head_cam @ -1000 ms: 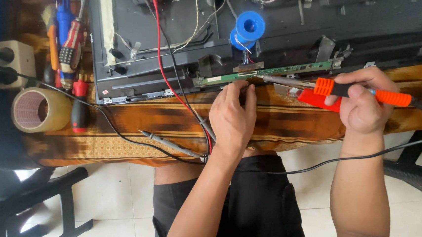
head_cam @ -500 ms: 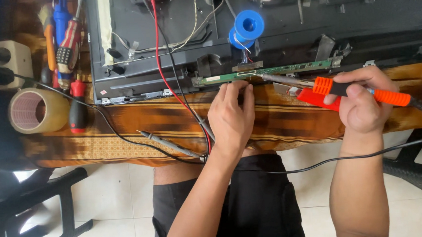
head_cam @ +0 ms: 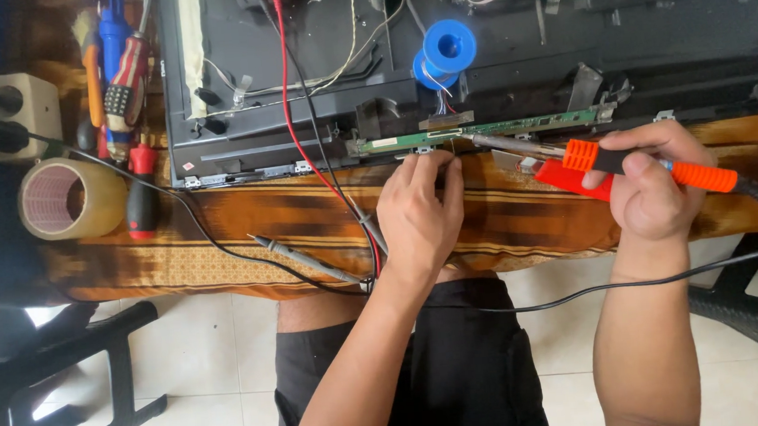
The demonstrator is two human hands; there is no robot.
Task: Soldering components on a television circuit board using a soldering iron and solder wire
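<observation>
- Right hand (head_cam: 653,194) at 3 o'clock grips an orange soldering iron (head_cam: 651,164), tip on the green circuit strip (head_cam: 498,130).
- Left hand (head_cam: 419,219), centre, fingers curled, pinches something too small to tell at the strip's edge.

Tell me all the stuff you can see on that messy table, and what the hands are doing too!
Soldering iron: one, orange handle, black cord, tip at the circuit strip.
Circuit strip: one, green, long and thin, along the panel's near edge.
Panel: one, black, large, opened flat with loose wires on it.
Solder spool: one, blue, on the panel.
Probe leads: two, red and black, across the panel to the cloth.
Tape roll: one, tan, left on the table.
Screwdrivers: several, red, blue and orange handles, above the tape.
Power strip: one, beige, far left.
Cloth: one, brown patterned, covers the table.
Chair: one, black, lower left floor.
Left hand: fingertips by the strip.
Right hand: holds the soldering iron.
</observation>
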